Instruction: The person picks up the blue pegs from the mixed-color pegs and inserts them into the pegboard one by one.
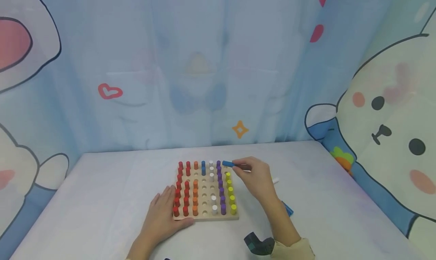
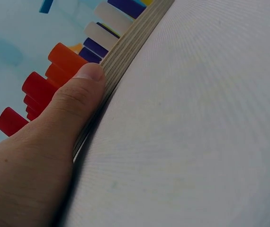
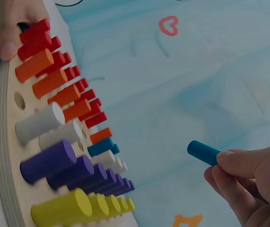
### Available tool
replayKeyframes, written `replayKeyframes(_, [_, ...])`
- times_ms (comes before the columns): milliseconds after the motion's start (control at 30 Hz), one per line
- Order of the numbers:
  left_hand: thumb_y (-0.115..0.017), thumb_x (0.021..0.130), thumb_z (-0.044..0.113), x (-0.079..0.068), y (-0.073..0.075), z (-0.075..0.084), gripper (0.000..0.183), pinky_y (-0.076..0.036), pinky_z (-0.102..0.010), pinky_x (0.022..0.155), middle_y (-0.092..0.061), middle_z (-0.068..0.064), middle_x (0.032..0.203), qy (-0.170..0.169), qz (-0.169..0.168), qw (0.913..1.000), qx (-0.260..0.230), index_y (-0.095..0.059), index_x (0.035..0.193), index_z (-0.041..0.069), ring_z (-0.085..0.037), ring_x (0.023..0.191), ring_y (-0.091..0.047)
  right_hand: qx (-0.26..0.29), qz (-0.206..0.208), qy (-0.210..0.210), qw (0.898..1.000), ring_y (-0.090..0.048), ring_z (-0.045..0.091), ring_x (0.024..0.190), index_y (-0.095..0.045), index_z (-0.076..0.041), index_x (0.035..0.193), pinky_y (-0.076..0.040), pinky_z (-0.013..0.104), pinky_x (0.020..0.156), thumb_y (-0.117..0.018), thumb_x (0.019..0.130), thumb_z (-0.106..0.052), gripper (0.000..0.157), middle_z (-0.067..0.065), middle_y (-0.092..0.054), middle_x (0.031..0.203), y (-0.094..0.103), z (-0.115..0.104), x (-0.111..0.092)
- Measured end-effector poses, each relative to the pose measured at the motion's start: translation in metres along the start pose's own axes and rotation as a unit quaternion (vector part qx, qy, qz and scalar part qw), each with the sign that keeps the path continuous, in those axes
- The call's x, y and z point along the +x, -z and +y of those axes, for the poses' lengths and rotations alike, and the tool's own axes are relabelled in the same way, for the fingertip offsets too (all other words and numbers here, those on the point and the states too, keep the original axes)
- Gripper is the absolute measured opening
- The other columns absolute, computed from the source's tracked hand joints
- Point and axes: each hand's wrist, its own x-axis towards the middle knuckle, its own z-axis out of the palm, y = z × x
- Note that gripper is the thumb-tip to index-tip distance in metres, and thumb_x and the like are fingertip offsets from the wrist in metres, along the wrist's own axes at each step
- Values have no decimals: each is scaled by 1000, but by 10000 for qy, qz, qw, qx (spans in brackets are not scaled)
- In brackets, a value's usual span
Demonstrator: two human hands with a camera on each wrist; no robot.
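Observation:
A wooden pegboard stands on the white table with rows of coloured pegs in its holes: red, orange, blue, white, purple and yellow. My left hand rests at its front left corner, fingers extended along the left side and the thumb against the front edge. Above the far right corner, my right hand pinches a blue peg between thumb and fingertips, raised off the board and tilted. Two blue pegs stand at the back of their row, with bare holes in front of them.
Beyond the right forearm lies a white peg. A blue object is partly hidden under that forearm. Near the right sleeve is a dark bent object. A printed blue curtain hangs behind the table.

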Motion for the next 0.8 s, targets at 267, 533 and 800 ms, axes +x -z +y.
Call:
replayKeyframes(267, [-53, 64, 86, -5, -1, -1, 121, -20, -53, 117, -33, -11, 154, 27, -85, 10000, -15, -30, 148, 2, -28, 144, -27, 135, -61, -287, 9995, -67, 21, 104, -70, -14, 108, -57, 34, 84, -71, 86, -18, 23, 3, -68, 111, -16, -8, -5])
replayKeyframes(533, [-53, 64, 86, -8, 2, -1, 120, -22, -54, 116, -35, -12, 153, 6, -25, 10000, 95, -31, 148, 3, -29, 143, -29, 72, -136, -124, 9998, -68, 20, 100, -71, -15, 103, -59, 30, 79, -72, 84, -15, 19, 2, -68, 105, -25, -11, -7])
replayKeyframes(800, [-54, 66, 84, -4, 3, 1, 119, -22, -53, 116, -34, -13, 153, -64, -3, 9999, 124, -30, 148, 1, -30, 143, -28, -89, -271, -70, 9996, -67, 14, 94, -74, -16, 98, -58, 28, 79, -73, 84, -14, 14, -2, -67, 99, -33, -15, -2])
